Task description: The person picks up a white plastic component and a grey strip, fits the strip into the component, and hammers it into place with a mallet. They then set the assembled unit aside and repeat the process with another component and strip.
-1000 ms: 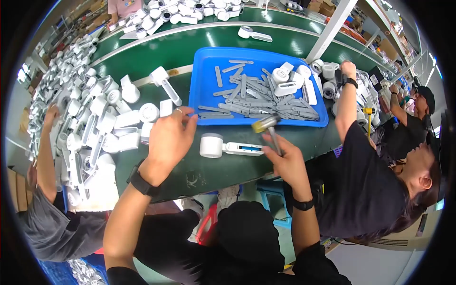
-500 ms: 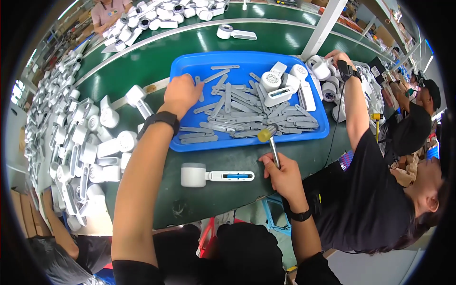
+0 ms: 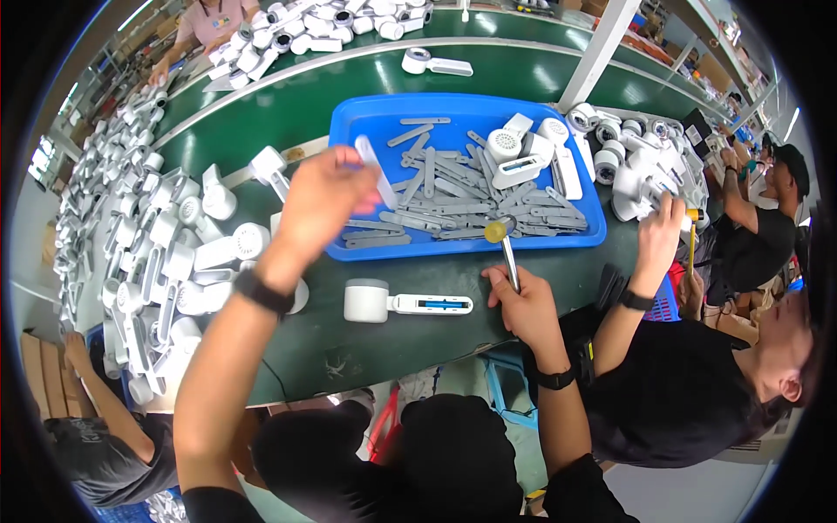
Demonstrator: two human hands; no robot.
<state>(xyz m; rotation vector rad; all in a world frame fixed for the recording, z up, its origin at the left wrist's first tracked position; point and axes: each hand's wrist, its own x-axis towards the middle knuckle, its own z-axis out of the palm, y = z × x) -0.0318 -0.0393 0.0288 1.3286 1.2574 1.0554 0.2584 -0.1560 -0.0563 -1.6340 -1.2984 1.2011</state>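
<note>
My left hand (image 3: 324, 199), blurred by motion, pinches a pale grey handle cover strip (image 3: 377, 173) over the left side of the blue tray (image 3: 475, 247). Many similar grey strips (image 3: 453, 200) lie heaped in that tray. My right hand (image 3: 528, 307) is closed round the metal shaft of a small hammer (image 3: 497, 232), whose yellow head is raised at the tray's near edge. On the green table in front of me lies a white handheld fan-like device (image 3: 366, 301). Its handle points right, with a slot facing up that shows something blue inside.
White devices are piled on the left (image 3: 166, 261) and at the back (image 3: 296, 30); a few sit in the tray's right side (image 3: 523, 161). One lies alone on the green surface beyond (image 3: 436, 64). At right, a co-worker's hand (image 3: 660, 240) works beside another pile (image 3: 641, 166).
My left hand has lifted a strip from the tray and drawn it back toward me. The co-worker's hand at right has come nearer from the pile. My right hand still grips the hammer.
</note>
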